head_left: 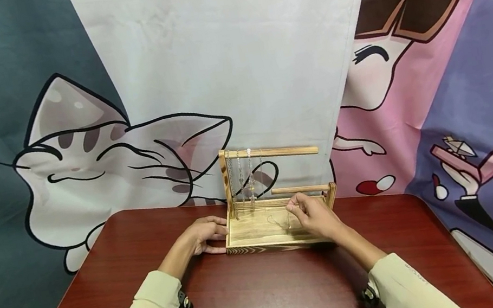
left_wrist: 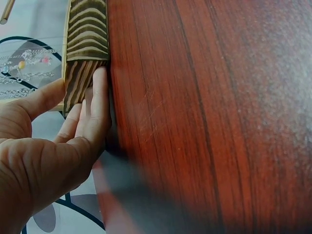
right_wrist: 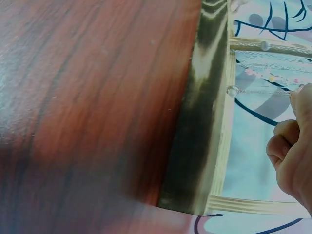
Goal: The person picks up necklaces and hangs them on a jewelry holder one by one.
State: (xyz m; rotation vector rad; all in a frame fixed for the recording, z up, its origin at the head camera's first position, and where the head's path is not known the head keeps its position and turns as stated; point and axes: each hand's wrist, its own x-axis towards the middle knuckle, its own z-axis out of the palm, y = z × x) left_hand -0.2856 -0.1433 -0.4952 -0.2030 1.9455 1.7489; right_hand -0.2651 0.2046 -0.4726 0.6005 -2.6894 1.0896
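A wooden jewelry stand [head_left: 268, 238] has a shallow tray base and two bars. My left hand [head_left: 203, 233] holds its left end; in the left wrist view the fingers [left_wrist: 100, 95] lie along the striped end wall, with one digit at the rim. Over the tray, my right hand [head_left: 313, 213] pinches a thin necklace [right_wrist: 263, 91] between thumb and forefinger. A small round clear piece hangs at the lower end of this chain. Several other necklaces [head_left: 251, 175] hang side by side at the left of the upper bar [head_left: 285, 151].
The stand sits toward the back of a dark red wooden table [head_left: 253, 301]. A shorter, lower bar [head_left: 299, 188] projects from the right post. Behind the table hangs a cartoon-printed backdrop [head_left: 229, 58].
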